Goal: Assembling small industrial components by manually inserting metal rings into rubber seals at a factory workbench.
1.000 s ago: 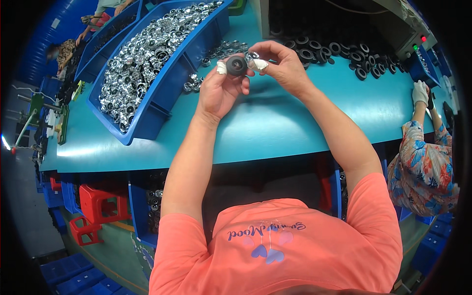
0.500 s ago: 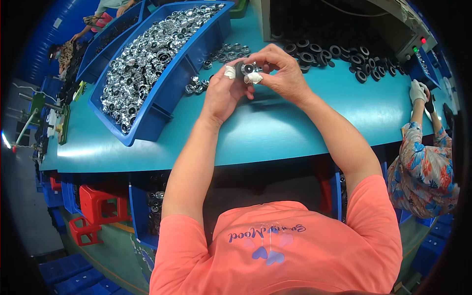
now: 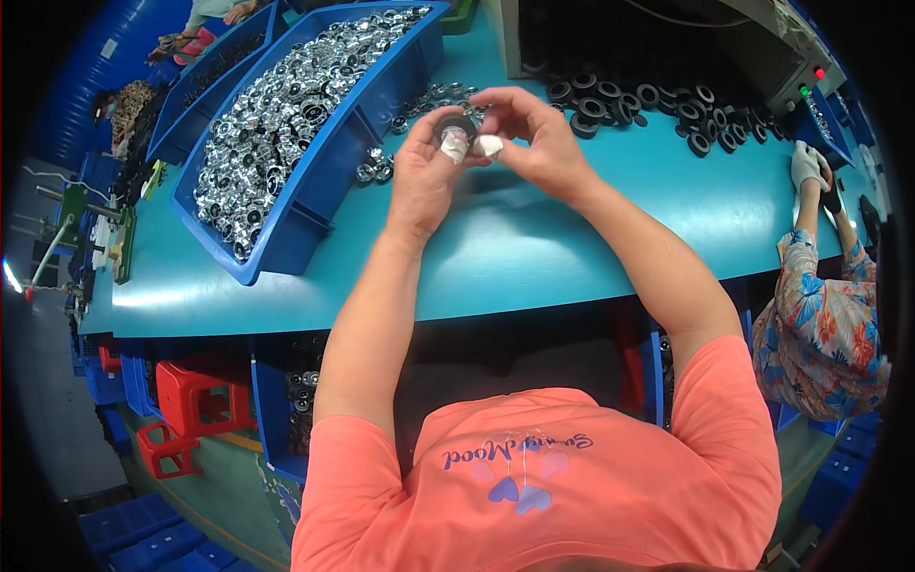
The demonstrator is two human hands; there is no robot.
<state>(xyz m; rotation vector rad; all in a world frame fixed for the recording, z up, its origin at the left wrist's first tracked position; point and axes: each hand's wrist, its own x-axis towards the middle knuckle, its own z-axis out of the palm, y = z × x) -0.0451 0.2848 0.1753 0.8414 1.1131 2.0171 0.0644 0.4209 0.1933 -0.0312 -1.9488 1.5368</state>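
Observation:
Above the blue-green table, my left hand (image 3: 424, 181) pinches a black wheel-like ring (image 3: 456, 124) with a pale centre between thumb and fingers. White tape wraps the thumb, which lies over the near side of the ring. Close on its right is my right hand (image 3: 545, 148), index finger curved out and taped thumb apart from it. Its other fingers are blurred beside the ring, and I see nothing held in it. Behind my hands lie loose shiny silver hubs (image 3: 448, 93). Black rings (image 3: 608, 91) are heaped beyond my right hand.
A long blue bin (image 3: 286, 250) full of silver hubs stands on the table (image 3: 572, 253) at left. At back right is a machine housing (image 3: 762, 71) with red and green lights. A co-worker's gloved hand (image 3: 806, 167) is at far right. Red stools (image 3: 191, 396) stand below left.
The black ring has turned and shifted slightly left in my left hand. My right thumb and index finger, earlier pinched at the ring's silver-black centre, have spread and come away from it.

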